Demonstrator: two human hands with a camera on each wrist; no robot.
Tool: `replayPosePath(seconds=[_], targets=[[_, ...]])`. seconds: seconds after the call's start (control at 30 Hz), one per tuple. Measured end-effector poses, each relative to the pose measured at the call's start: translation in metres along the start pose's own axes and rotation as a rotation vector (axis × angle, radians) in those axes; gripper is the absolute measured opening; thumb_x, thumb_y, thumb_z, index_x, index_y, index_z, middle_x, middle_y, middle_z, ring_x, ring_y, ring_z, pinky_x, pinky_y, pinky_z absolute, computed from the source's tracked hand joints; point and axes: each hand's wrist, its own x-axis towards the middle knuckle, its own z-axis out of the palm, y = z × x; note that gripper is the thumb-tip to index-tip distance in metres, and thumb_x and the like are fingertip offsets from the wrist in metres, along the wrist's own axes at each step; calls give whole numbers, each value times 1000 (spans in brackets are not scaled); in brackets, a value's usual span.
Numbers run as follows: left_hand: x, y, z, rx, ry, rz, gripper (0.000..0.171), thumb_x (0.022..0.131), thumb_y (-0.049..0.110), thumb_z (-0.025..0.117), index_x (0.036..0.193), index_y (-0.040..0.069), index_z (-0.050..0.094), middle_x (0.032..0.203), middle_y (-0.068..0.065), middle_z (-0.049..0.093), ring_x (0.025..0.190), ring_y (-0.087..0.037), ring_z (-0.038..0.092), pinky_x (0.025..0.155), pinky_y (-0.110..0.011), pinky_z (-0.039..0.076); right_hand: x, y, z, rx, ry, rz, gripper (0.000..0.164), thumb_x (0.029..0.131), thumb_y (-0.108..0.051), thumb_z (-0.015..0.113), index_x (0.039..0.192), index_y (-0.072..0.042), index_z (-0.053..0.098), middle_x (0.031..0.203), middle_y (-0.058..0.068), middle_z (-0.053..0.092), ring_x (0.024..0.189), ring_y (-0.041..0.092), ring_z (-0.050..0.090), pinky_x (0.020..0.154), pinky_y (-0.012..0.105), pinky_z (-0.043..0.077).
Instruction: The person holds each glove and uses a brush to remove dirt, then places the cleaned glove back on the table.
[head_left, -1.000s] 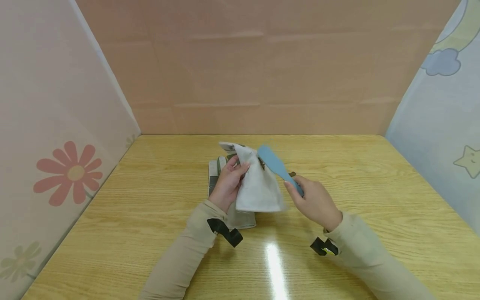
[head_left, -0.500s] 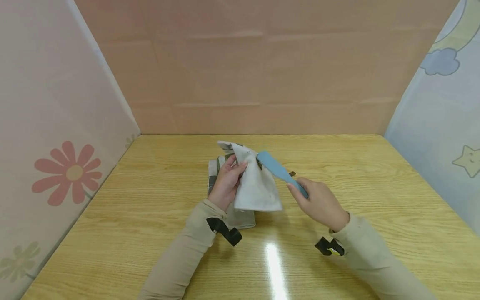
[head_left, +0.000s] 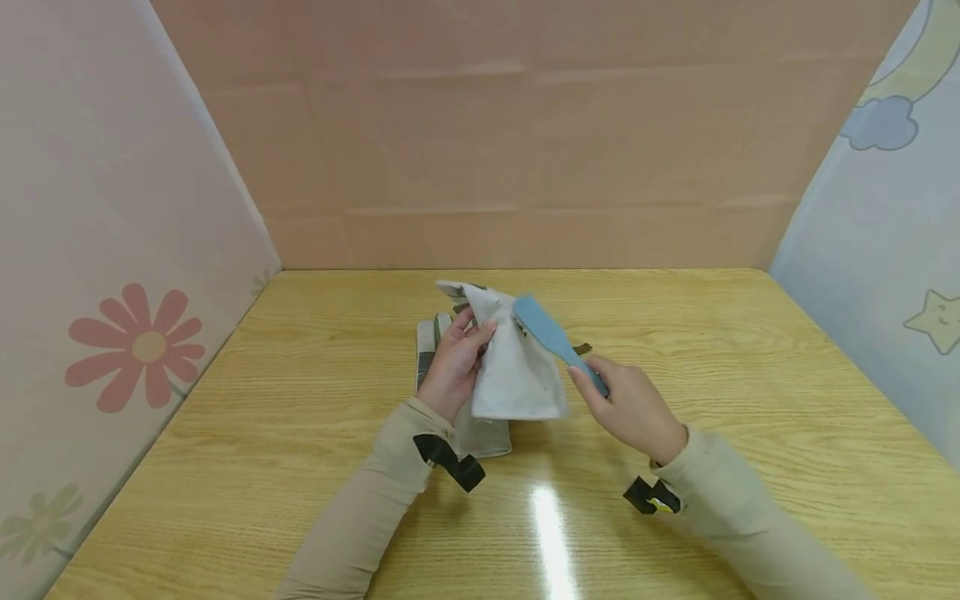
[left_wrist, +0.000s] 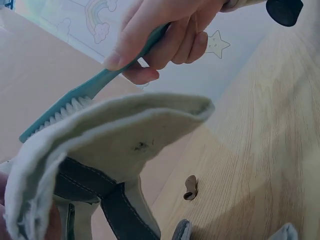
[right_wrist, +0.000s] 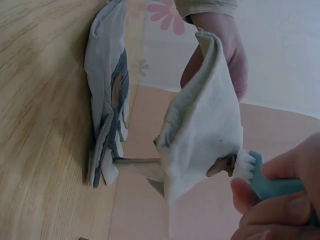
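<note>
A pale canvas work glove (head_left: 517,383) with dark grey patches is held up over the table in my left hand (head_left: 456,367), which pinches it with the cuff hanging down. My right hand (head_left: 637,408) grips the handle of a blue brush (head_left: 547,329). In the right wrist view, the brush's white bristles (right_wrist: 244,165) touch the glove beside a brown, dirty-looking patch (right_wrist: 220,166). A dark spot (left_wrist: 142,146) shows inside the cuff in the left wrist view. Under the held glove lies a second, similar glove (head_left: 486,440), partly hidden.
A small brown scrap (head_left: 582,348) lies on the wooden table (head_left: 315,358) behind the brush; its kind is unclear. A pinkish-brown sheet (head_left: 525,150) stands at the back, with patterned panels at both sides.
My right hand has shifted slightly down and right with the brush, then back up and left. The held glove sways a little; my left hand stays almost still.
</note>
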Motion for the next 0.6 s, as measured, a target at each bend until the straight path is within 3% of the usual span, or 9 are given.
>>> replayPosePath(seconds=[0.33, 0.6], targets=[[0, 1, -2, -9, 5, 8, 36, 96, 6, 49, 132, 6, 47, 85, 9, 61, 75, -3, 57, 71, -20, 45, -4, 0, -7, -27, -13, -10, 30, 98, -21, 49, 70, -10, 47, 51, -7, 24, 42, -1, 17, 41, 18, 22], [-1, 0, -2, 3, -10, 5, 34, 96, 5, 48, 130, 6, 47, 81, 10, 61, 72, -2, 58, 68, -19, 46, 1, 3, -9, -15, 102, -32, 29, 98, -18, 48, 72, -6, 50, 51, -7, 26, 40, -2, 18, 39, 17, 22]])
